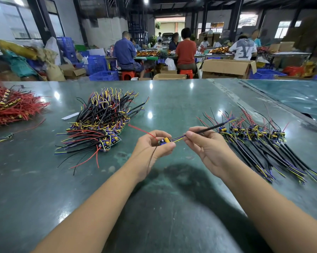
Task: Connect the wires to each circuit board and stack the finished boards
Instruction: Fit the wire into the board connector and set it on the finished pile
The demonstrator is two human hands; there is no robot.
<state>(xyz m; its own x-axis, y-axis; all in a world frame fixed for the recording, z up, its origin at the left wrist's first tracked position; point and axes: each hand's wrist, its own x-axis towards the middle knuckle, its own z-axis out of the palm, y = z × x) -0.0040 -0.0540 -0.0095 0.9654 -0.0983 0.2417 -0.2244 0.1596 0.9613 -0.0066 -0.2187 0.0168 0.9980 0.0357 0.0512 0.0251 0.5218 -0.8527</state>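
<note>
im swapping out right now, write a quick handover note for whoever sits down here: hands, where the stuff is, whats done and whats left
Left hand pinches a small circuit board above the table.
Right hand pinches the black sleeved cable running from that board.
Stack of wired boards lies on the left: seemingly the done pile.
Row of boards with cables lies on the right, apparently waiting.
Red wire pile sits at far left.
Left to do: finish the held board, stack it, then work through the row.

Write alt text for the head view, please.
Two hands work above a green table: the left hand holds a small board, the right hand pinches its black cable. A stack of wired boards lies left, a row right.
</note>
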